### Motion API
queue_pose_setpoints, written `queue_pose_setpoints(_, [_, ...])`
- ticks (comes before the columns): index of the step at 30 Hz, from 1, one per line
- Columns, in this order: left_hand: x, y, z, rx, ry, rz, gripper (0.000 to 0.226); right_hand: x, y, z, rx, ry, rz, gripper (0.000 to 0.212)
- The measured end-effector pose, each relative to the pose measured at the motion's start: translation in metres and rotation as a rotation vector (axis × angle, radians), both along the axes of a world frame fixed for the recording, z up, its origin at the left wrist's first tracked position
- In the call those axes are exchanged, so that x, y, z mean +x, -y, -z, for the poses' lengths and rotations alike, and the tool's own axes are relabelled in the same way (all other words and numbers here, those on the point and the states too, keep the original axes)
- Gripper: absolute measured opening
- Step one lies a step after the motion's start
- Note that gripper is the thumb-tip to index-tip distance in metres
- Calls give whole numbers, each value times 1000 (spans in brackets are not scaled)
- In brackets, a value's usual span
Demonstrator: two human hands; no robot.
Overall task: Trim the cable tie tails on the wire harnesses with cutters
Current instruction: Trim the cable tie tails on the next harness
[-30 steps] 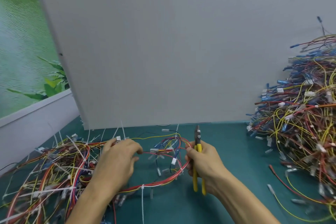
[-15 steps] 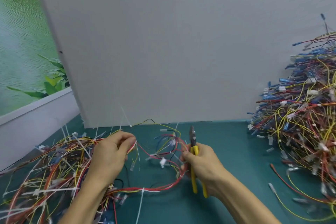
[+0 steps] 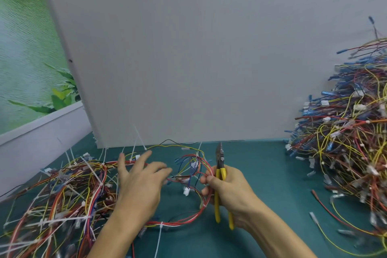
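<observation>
The wire harness (image 3: 189, 222) being worked on lies as a loop of mostly red wires at lower centre on the green table (image 3: 270, 176). One untrimmed cable tie tail (image 3: 159, 240) hangs from its near edge towards the bottom of the frame. The left hand (image 3: 140, 186) hovers over the loop's left side, palm down, fingers straight and spread, holding nothing (it is motion-blurred, so contact with the wires cannot be judged). The right hand (image 3: 234, 195) is curled firmly round the yellow handles of the cutters (image 3: 217, 205), blades pointing up the frame. Red wires cross its thumb and fingertips, but whether it pinches them is unclear. A tangled left pile (image 3: 62, 197), bristling with white tie tails, is cut off at the lower left. A taller right pile (image 3: 345, 142) runs off the right edge. Behind stands a grey board (image 3: 188, 48).
</observation>
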State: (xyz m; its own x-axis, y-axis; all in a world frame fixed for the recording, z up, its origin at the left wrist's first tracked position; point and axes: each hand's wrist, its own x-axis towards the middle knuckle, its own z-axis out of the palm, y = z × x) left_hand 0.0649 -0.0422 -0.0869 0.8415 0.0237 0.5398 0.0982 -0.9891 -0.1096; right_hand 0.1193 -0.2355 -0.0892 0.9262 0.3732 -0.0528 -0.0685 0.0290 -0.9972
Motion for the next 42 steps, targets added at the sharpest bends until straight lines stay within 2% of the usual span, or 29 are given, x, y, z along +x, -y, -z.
queue_pose_setpoints(2, [0,0,0,-22,0,26,31,-1,-1,0,24,-14,9,10])
queue_pose_setpoints(7, [-1,4,-1,-140,45,83,25,0,-8,0,178,-155,85,16])
queue_pose_setpoints(11, [-4,10,0,-241,46,144,8,-2,-18,4,230,-207,118,12])
queue_pose_setpoints(16, [-3,10,-1,-498,29,162,22,-8,-30,11,271,-287,152,11])
queue_pose_setpoints(23, [-4,4,-8,-718,179,107,24,-6,-21,6,347,-379,210,13])
queue_pose_setpoints(26, [-6,-6,-10,-633,224,-29,20,-1,-11,0,400,-370,262,21])
queue_pose_setpoints(29, [-11,-16,-12,-530,231,-130,17,5,-2,-4,366,-319,297,15])
queue_pose_setpoints(34, [-13,-32,-11,-348,-5,-269,24,12,9,-13,230,-110,244,13])
queue_pose_setpoints(39, [-11,-37,-8,-495,101,-183,37,18,18,-21,125,57,351,17])
queue_pose_setpoints(42, [-11,-41,-13,-470,127,-143,44,20,20,-18,186,74,439,19])
